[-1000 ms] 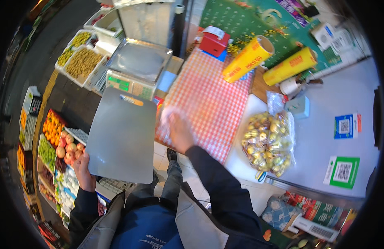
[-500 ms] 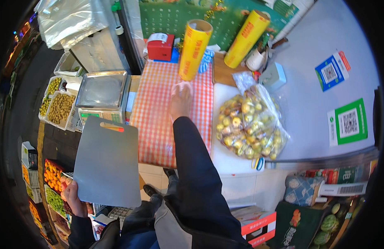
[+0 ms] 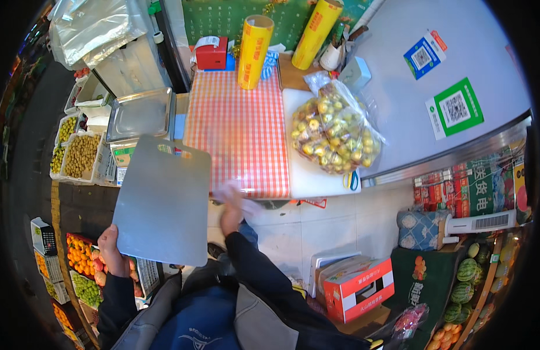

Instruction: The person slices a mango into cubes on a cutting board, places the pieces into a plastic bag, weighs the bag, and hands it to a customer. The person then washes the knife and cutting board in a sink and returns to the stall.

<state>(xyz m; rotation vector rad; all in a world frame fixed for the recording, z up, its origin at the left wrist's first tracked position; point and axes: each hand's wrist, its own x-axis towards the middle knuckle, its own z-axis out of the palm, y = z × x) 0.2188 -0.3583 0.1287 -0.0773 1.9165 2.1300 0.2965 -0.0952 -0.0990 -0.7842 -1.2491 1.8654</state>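
My left hand [image 3: 109,248] grips the grey board [image 3: 163,199] by its lower corner, holding it tilted off the counter [image 3: 316,181]. My right hand [image 3: 230,211] is blurred at the checked cloth [image 3: 238,131]'s near edge, so I cannot tell its grip.

The desk [image 3: 398,76] carries a red checked cloth [image 3: 238,131] on its left part, with a white board [image 3: 310,175] just beside it. A yellow roll [image 3: 253,44] stands on the cloth's far edge, and a clear bag of fruit [image 3: 333,133] lies on the board. A red box [image 3: 212,53] sits at the far left corner, and two square stickers [image 3: 442,81] lie on the grey top to the right.
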